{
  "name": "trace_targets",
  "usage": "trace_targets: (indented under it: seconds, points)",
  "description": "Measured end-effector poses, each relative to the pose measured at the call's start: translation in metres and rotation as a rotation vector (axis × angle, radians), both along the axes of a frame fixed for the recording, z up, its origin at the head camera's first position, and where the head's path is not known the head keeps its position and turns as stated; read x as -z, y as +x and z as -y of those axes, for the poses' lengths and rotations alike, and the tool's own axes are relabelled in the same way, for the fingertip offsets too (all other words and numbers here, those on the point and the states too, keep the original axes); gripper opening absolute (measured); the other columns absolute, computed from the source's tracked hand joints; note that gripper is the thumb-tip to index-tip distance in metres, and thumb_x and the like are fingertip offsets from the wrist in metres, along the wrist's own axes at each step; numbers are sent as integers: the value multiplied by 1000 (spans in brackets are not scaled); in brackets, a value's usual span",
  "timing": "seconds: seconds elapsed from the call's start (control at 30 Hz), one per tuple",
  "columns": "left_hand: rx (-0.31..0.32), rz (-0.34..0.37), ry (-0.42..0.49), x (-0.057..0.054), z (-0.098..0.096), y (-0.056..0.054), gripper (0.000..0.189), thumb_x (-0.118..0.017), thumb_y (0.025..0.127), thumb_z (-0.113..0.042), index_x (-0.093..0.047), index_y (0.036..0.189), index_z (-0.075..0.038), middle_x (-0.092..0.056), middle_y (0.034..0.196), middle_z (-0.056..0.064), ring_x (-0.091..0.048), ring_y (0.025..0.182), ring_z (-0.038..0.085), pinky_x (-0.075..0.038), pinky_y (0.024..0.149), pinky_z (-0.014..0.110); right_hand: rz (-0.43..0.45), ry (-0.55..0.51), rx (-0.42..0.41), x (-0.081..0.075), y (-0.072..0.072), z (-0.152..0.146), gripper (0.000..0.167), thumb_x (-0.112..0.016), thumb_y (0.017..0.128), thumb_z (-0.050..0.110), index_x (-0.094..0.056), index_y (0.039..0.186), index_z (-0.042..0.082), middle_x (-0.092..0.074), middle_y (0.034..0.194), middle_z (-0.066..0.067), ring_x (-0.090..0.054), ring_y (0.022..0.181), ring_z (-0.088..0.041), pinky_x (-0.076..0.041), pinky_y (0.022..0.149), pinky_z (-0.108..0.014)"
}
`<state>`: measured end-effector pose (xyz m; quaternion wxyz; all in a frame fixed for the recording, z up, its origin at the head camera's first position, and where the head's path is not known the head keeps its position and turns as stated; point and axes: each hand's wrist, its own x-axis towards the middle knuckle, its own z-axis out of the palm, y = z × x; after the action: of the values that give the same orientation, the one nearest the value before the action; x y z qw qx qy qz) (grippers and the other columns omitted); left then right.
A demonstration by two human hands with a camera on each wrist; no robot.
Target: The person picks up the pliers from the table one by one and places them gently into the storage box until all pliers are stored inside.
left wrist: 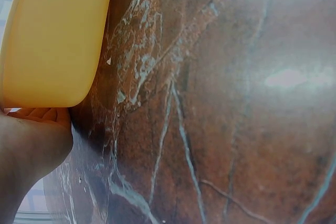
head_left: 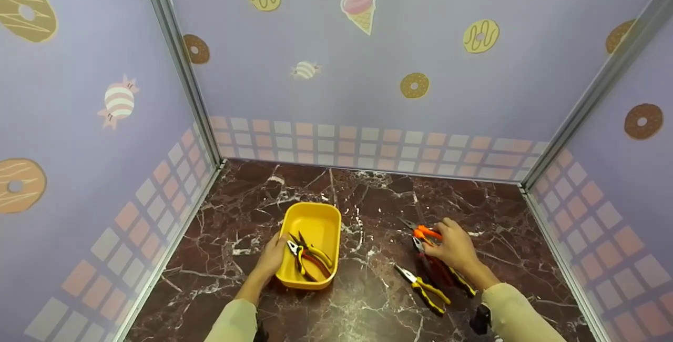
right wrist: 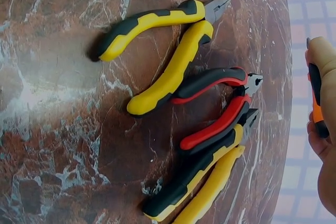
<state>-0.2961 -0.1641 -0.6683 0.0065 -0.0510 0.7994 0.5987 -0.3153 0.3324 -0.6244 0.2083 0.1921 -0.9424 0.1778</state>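
My left hand (head_left: 272,254) grips the left wall of a yellow plastic bin (head_left: 315,209), fingers along its outside. Inside lie pliers with yellow-black handles (head_left: 318,254) and red handles (head_left: 317,264), overlapping one another. Over on the right, my right hand (head_left: 455,246) holds orange-handled pliers (head_left: 428,232), their slim jaws pointing away to the left. Close below that hand are red-and-black pliers (right wrist: 218,121) and yellow-and-black pliers (right wrist: 197,174), side by side on the table. Nearer the bin, long-nose pliers (head_left: 420,285) with yellow-black handles lie spread apart.
The dark red marble-patterned tabletop (head_left: 363,300) runs under everything. Patterned panels enclose it: a back wall (head_left: 326,100), a left wall (head_left: 79,173) and a right wall (head_left: 620,184), joined by metal corner posts (head_left: 181,63).
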Motion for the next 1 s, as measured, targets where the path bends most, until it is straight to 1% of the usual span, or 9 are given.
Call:
trace_targets:
  seconds: [0.17, 0.4, 0.6, 0.67, 0.77, 1.0]
  points:
    - [1, 0, 2, 1, 0, -1, 52, -38, 117, -23, -39, 158, 8, -46, 157, 31, -42, 145, 47, -28, 123, 59, 19, -27, 3, -1, 1, 3, 38, -92, 73, 30, -71, 91, 4, -55, 85, -5, -45, 68, -16, -45, 59, -39]
    - [0, 25, 9, 2, -2, -2, 53, -37, 117, -24, -37, 160, 7, -44, 159, 30, -40, 147, 47, -26, 124, 59, 29, -30, 9, -6, 2, 11, 37, -91, 74, 31, -72, 92, 5, -52, 83, -3, -45, 69, -17, -44, 60, -39]
    - [1, 12, 0, 1, -2, -2, 52, -37, 117, -23, -38, 159, 7, -45, 158, 30, -40, 147, 47, -27, 124, 60, 43, -52, 4, -8, 2, 19, 39, -92, 76, 32, -72, 94, 4, -55, 87, -5, -44, 70, -17, -44, 61, -38]
    - [1, 8, -5, 1, -2, -2, 52, -37, 117, -24, -39, 159, 7, -45, 158, 30, -41, 146, 47, -27, 124, 60, 33, -50, 1, -8, 2, 21, 39, -91, 76, 33, -73, 94, 4, -55, 87, -5, -45, 71, -17, -45, 62, -39]
    - [0, 9, -12, 2, -1, -1, 52, -37, 117, -23, -39, 159, 7, -45, 158, 30, -41, 146, 48, -27, 123, 60, 17, -55, -10, -10, 1, 26, 38, -90, 75, 32, -73, 94, 4, -57, 87, -8, -47, 72, -18, -47, 62, -40]
    - [2, -23, -10, 1, -1, -3, 50, -38, 116, -20, -39, 157, 9, -47, 155, 33, -43, 144, 49, -28, 123, 61, 25, -80, -35, -17, -2, 39, 38, -90, 74, 31, -73, 95, 4, -58, 88, -11, -47, 74, -18, -47, 65, -39]
